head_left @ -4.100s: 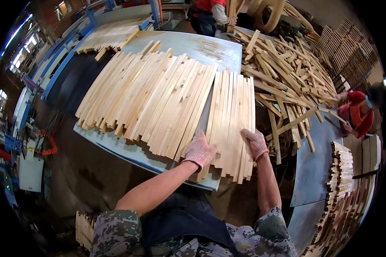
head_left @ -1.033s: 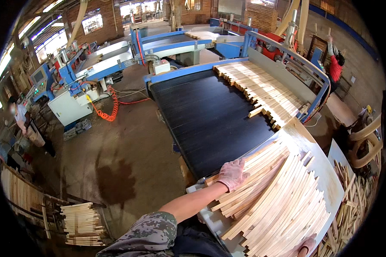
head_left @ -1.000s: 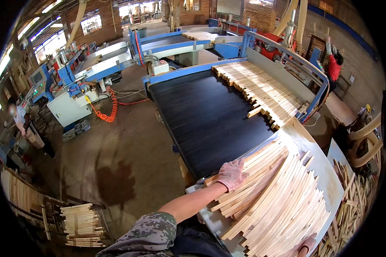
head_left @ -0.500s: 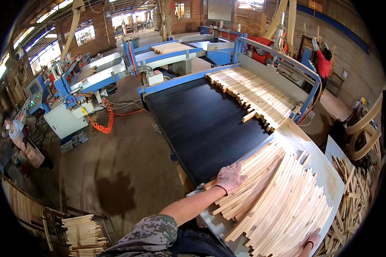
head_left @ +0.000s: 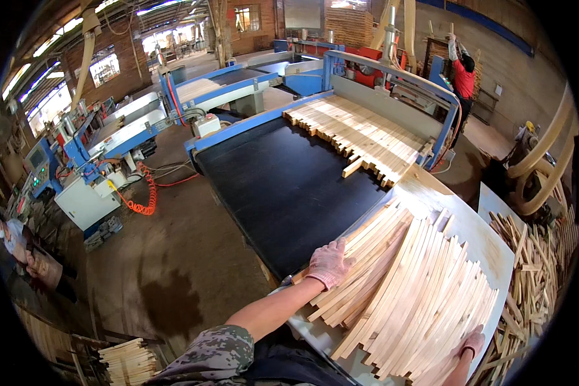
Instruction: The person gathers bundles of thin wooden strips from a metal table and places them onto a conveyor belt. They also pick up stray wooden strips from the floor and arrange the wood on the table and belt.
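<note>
Many pale wooden strips point(head_left: 424, 289) lie side by side on a grey metal table point(head_left: 495, 257), in two fanned groups. My left hand point(head_left: 330, 265), in a pinkish knit glove, rests on the left edge of the smaller group, its fingers stretched over the strips. At the lower right, my gloved right hand point(head_left: 473, 341) lies against the outer side of the larger group, fingers extended along it. Beyond the table, a black conveyor belt point(head_left: 289, 186) carries a row of wooden strips point(head_left: 360, 132) at its far side, one sticking out toward me.
A blue machine frame point(head_left: 453, 116) spans the belt's far end. Loose scrap strips point(head_left: 527, 276) are heaped at right; stacked strips point(head_left: 128, 361) stand lower left. An orange coiled hose point(head_left: 149, 193) hangs by a white cabinet point(head_left: 87, 202). Two people work at far right and far left.
The view has shifted slightly, so the belt and machines sit further left. Boards on the far conveyor have moved left. Both hands keep about the same places on the strips.
</note>
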`<action>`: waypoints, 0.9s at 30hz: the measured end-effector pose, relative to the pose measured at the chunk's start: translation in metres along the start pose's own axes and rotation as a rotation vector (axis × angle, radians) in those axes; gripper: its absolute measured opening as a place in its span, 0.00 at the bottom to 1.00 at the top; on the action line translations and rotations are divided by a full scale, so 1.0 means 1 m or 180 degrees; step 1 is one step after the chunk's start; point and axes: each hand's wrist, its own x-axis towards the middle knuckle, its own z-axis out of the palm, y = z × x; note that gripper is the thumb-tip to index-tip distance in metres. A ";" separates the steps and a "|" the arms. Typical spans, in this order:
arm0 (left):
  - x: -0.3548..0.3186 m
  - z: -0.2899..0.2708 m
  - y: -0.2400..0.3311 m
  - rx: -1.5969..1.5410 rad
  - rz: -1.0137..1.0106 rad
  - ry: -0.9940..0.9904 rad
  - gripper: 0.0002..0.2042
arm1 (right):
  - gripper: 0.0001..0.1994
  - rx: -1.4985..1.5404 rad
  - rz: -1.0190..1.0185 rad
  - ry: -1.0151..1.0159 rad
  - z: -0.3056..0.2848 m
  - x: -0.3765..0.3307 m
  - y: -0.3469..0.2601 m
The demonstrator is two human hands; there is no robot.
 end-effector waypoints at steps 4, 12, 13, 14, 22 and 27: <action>-0.003 -0.001 -0.005 0.0115 -0.0079 0.0009 0.39 | 0.36 -0.0455 -0.0147 0.0023 0.003 0.009 0.000; 0.001 0.001 0.004 -0.0031 0.0014 0.0063 0.40 | 0.34 -0.1723 -0.1005 0.0183 0.032 0.166 0.089; 0.003 0.002 0.007 -0.0141 0.0079 0.0127 0.40 | 0.35 -0.1883 -0.1247 0.0284 0.018 0.187 0.097; 0.002 0.002 0.006 -0.0112 0.0056 0.0116 0.40 | 0.35 -0.2006 -0.1219 0.0273 0.025 0.187 0.099; -0.003 0.005 -0.011 0.0055 -0.0017 0.0138 0.40 | 0.34 -0.0797 -0.0169 0.0142 0.027 0.057 0.029; 0.002 0.007 -0.005 -0.0014 -0.0003 0.0112 0.40 | 0.35 -0.0536 -0.0186 0.0196 0.000 0.005 0.002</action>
